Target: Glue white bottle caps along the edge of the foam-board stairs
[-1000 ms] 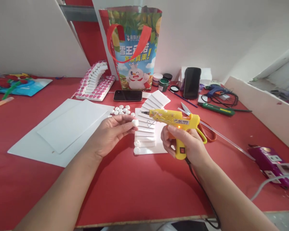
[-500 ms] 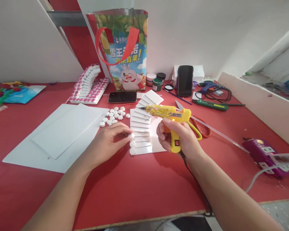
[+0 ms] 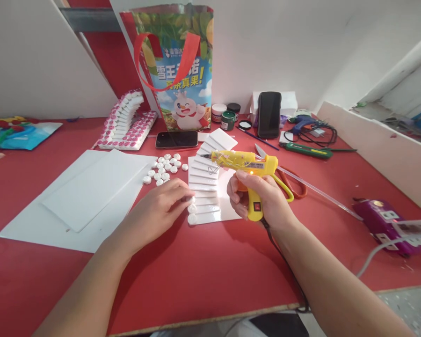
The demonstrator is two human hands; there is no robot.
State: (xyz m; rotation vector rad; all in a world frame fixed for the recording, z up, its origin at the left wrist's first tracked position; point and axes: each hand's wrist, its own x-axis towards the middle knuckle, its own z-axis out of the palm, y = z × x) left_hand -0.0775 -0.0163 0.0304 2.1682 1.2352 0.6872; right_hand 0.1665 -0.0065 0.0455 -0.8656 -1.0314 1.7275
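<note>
My right hand (image 3: pixel 257 192) is wrapped round the handle of a yellow hot glue gun (image 3: pixel 245 161), its nozzle pointing left above a small white staircase (image 3: pixel 205 181) of foam board strips. With fingertips pinched, my left hand (image 3: pixel 164 201) presses a small white rosette (image 3: pixel 192 200) at the left edge of the steps; the fingers partly cover it. Two more white rosettes (image 3: pixel 192 218) sit in line on the lower steps. Left of the staircase lies a loose group of white rosettes (image 3: pixel 166 167) on the red table.
White foam boards (image 3: pixel 80 192) lie at left. A finished-looking staircase with pink and white rosettes (image 3: pixel 124 124), a printed bag (image 3: pixel 182 70), a phone (image 3: pixel 176 139) and paint jars (image 3: pixel 228 120) stand behind. Scissors (image 3: pixel 294 182), a glue stick (image 3: pixel 319 194) and a purple power strip (image 3: pixel 389 224) are at right.
The view has shifted slightly. My left fingers have settled lower over the rosette at the step's edge. My right hand keeps the glue gun in nearly the same place.
</note>
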